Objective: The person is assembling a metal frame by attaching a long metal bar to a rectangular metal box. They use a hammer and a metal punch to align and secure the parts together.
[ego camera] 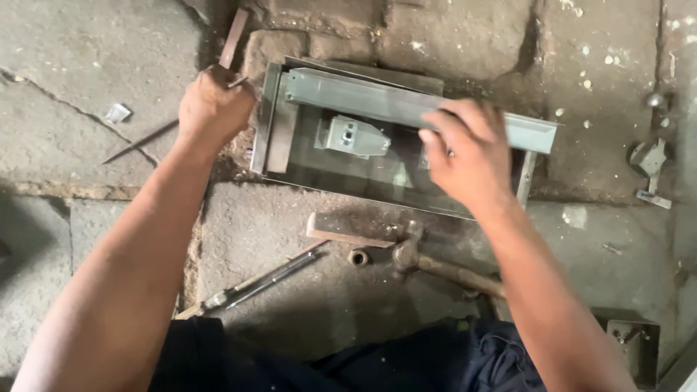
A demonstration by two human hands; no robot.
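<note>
Hammer (435,265) nearest me; my left hand (212,107) clenches a flat bar (234,38), my right hand (468,156) presses flat, released, on the metal channel (377,105) at the frame's (270,120) far edge.

This is a rough metal workshop, with the work done low on a cracked, stained concrete floor (109,65). A hammer (428,261) with a worn wooden handle lies on it beside a small nut (357,257), a screwdriver (261,279) and loose steel strips. A grey steel frame (392,109) with a bracket inside and scattered metal offcuts point to fabrication work.
</note>
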